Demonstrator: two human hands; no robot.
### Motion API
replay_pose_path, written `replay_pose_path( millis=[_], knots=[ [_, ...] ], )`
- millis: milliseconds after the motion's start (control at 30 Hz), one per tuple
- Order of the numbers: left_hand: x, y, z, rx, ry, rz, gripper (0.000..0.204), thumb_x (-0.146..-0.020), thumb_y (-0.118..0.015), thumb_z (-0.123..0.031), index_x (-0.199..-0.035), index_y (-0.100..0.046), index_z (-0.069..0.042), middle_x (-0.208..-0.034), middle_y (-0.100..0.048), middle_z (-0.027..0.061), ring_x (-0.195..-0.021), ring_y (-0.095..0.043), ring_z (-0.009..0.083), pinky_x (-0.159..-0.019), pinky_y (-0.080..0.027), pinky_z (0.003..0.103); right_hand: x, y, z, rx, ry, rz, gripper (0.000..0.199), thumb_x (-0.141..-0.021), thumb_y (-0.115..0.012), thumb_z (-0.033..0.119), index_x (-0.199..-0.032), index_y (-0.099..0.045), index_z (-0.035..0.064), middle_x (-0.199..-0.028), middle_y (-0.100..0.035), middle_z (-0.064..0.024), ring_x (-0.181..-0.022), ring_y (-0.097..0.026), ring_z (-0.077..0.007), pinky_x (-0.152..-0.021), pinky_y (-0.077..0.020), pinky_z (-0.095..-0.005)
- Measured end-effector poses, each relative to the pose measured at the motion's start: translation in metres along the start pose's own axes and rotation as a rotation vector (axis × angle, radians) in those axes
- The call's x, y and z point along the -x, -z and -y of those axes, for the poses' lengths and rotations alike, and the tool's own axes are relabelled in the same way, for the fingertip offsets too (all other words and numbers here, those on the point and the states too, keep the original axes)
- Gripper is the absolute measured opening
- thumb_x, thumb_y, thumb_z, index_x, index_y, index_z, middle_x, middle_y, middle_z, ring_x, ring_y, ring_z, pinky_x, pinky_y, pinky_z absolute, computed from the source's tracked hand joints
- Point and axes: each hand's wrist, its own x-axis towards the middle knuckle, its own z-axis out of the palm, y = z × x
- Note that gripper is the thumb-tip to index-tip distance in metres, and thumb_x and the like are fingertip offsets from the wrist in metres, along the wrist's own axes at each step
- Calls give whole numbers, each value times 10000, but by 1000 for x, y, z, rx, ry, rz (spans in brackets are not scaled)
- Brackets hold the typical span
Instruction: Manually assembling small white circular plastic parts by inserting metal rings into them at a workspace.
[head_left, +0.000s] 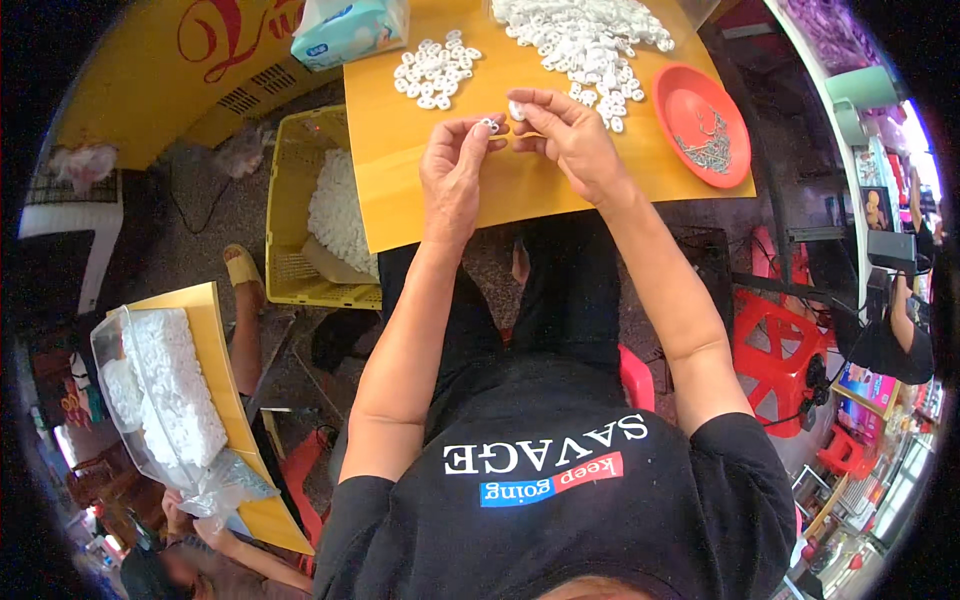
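Both my hands are raised over the near part of a yellow-topped table [400, 190], close together. Between thumb and fingers, my left hand [455, 175] pinches a small white oval plastic piece [489, 126] with holes in it. A second white plastic piece [516, 110] sits in the fingertips of my right hand [578, 145], just beside the first; the two look apart. Beyond my left hand lies a small pile of white oval pieces [435, 72]. A larger heap of similar white pieces [590, 45] spreads behind my right hand. On the right, a red plate [685, 95] holds thin metal pins [712, 150].
A tissue pack [350, 32] stands at the far left corner. Below the table's left edge, a yellow crate [285, 285] contains white pieces. Farther left, another person's hands [205, 530] are near a clear bin [115, 400]. Red stools [775, 340] stand at right.
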Motion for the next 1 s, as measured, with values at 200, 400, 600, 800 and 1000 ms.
replay_pose_path(
  millis=[200, 400, 600, 800, 1000],
  knots=[
    [0, 2, 2, 11, -8, -1, 154, -957, -561, -107, -1036, -541, 23, -1037, -647, 127, -916, -625, 155, -831, -514, 282, 5, -3, 2, 140, 15, 101, 300, -939, -590, 136, -1197, -599, -16, -1021, -661, -48, -888, -624, -106, -775, -527, -257],
    [0, 0, 0, 7, 3, 14, 142, -957, -557, -101, -1029, -537, 20, -1017, -651, 128, -905, -632, 162, -824, -518, 284, 0, -3, -2, 353, 85, 11, 284, -928, -608, 149, -1142, -627, -36, -958, -685, -56, -820, -643, -105, -696, -536, -228],
    [2, 0, -3, 17, 32, 16, 143, -965, -549, -121, -1005, -526, 15, -933, -667, 133, -840, -651, 174, -782, -528, 283, -1, 0, 7, 405, 165, -35, 297, -921, -625, 134, -1171, -624, -27, -921, -674, -27, -779, -611, -71, -727, -500, -201],
    [1, 0, -3, 17, 52, 41, 121, -962, -548, -114, -1002, -527, -2, -863, -662, 125, -752, -653, 186, -721, -541, 294, 0, 0, 9, 519, 293, 24, 293, -901, -650, 154, -1158, -651, 13, -825, -655, -13, -679, -570, -49, -628, -486, -193],
    [0, 1, -2, -14, 43, 45, 122, -954, -563, -108, -992, -526, 1, -820, -656, 107, -720, -637, 157, -685, -526, 273, 2, -9, 8, 497, 245, 1, 255, -911, -622, 125, -1140, -651, 15, -801, -649, -7, -649, -559, -51, -599, -478, -196]
  ],
)
